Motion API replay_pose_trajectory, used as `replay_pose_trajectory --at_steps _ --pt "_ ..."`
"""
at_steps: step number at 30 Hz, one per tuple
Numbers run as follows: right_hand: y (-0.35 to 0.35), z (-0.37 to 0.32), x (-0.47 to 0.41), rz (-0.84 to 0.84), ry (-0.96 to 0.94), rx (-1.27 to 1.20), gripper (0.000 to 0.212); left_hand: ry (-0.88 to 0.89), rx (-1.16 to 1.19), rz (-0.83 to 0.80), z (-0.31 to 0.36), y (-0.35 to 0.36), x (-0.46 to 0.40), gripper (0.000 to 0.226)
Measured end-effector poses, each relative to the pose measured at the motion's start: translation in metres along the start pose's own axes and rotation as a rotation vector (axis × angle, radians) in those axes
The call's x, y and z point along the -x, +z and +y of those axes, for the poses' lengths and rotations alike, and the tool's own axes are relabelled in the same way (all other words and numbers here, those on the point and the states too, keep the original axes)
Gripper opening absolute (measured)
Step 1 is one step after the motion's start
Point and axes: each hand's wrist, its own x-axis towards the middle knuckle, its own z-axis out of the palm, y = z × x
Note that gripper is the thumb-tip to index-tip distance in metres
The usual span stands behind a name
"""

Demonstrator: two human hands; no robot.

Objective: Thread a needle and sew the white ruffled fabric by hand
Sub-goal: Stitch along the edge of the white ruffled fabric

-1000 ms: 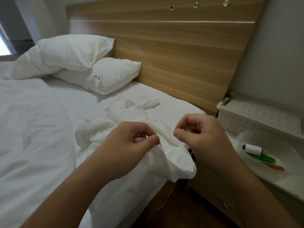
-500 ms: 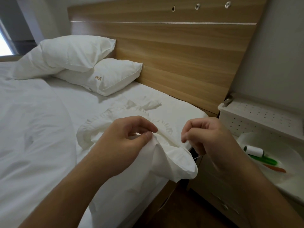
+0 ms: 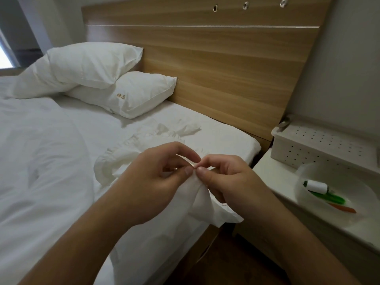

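— At the near edge of the bed, where is the white ruffled fabric lying?

— It is bunching under both hands and trailing off toward ten o'clock of them, with one fold hanging down at six o'clock. The left hand is pinching a fold between thumb and forefinger; the right hand is pinching the same spot from three o'clock, thumbs almost touching.

— Is a needle showing?

— I cannot make out a needle or thread; whatever sits between the fingertips is too small to tell.

— Anything readable?

— Gold characters are showing on the lower pillow, too small to read. At three o'clock, a white bowl on the bedside table is holding a white spool beside green and orange items I cannot identify.
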Motion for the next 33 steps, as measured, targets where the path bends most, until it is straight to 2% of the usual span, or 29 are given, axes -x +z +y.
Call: replay_pose_trajectory --at_steps 6,11,19,23,26,28,31,33 --pt "-0.002 0.006 -0.001 0.085 0.000 0.000 0.014 -0.006 -0.135 0.071 -0.003 -0.001 -0.002 0.022" --pt "-0.004 0.007 -0.002 0.104 -0.033 -0.009 0.014 -0.120 -0.181 0.014 0.000 -0.001 -0.004 0.020" --pt "-0.008 0.007 -0.003 0.117 -0.060 0.047 0.013 -0.109 -0.046 -0.017 -0.003 -0.002 -0.003 0.010" --pt "-0.009 0.008 -0.003 0.135 -0.049 0.074 0.012 -0.103 0.015 -0.012 -0.001 -0.001 -0.002 0.015" --pt "-0.008 0.005 -0.001 0.140 -0.050 0.102 0.009 -0.129 0.056 -0.009 -0.001 0.000 -0.002 0.007" --pt "-0.009 0.001 0.000 0.134 -0.021 0.066 0.002 -0.133 0.048 0.000 0.000 0.000 -0.002 0.007" --pt "-0.013 -0.003 -0.001 0.129 0.077 -0.102 0.009 -0.136 0.027 0.024 0.000 0.000 -0.001 0.007" --pt "-0.015 -0.007 0.001 0.140 0.075 -0.144 0.013 -0.137 0.015 0.031 0.000 0.000 -0.001 0.007"
